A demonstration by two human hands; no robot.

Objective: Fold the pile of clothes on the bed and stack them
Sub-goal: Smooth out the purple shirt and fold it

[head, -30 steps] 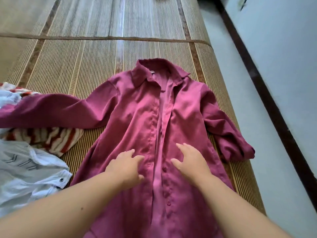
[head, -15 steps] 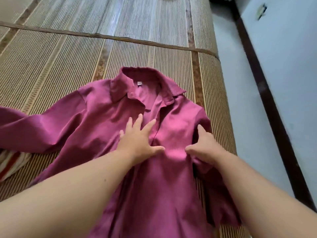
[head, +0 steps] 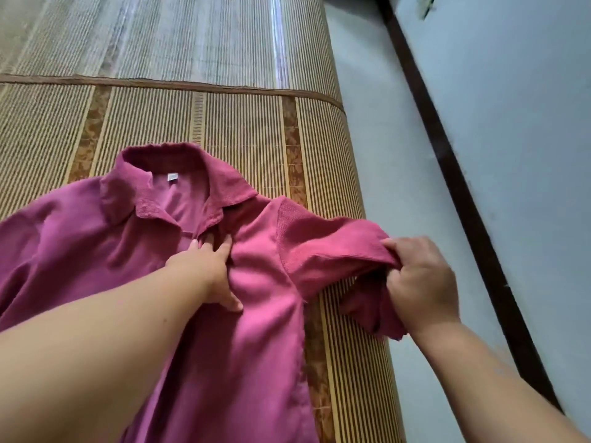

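Shirt (head: 262, 346), magenta and collared, lies front up on the woven mat (head: 243, 129) that covers the bed. Its collar (head: 224, 187) points away from me and its body runs close to the mat's right edge.

My left hand (head: 204, 270) lies flat on the chest just below the collar's opening, with the fingers straight and spread and the thumb splayed. I take it to be an anchor, so the body does not slide or bunch while the other side is pulled. My right hand (head: 422, 282) is curled tight round the end of the sleeve (head: 329, 247) on that side. The cuff is bunched in my fist and held up off the mat, out past its right edge. The sleeve runs fairly taut from the shoulder seam to my fist, so I judge I am drawing it straight before laying it across the front.

The two hands are well apart, one pressing and one gripping. My left forearm comes in low from the lower left and crosses the shirt's body. My right forearm rises from the lower right corner, the back of the hand turned up toward me.

The far sleeve runs off the left edge of view, so I cannot tell how it lies. No fold shows yet, and no stack is in sight.
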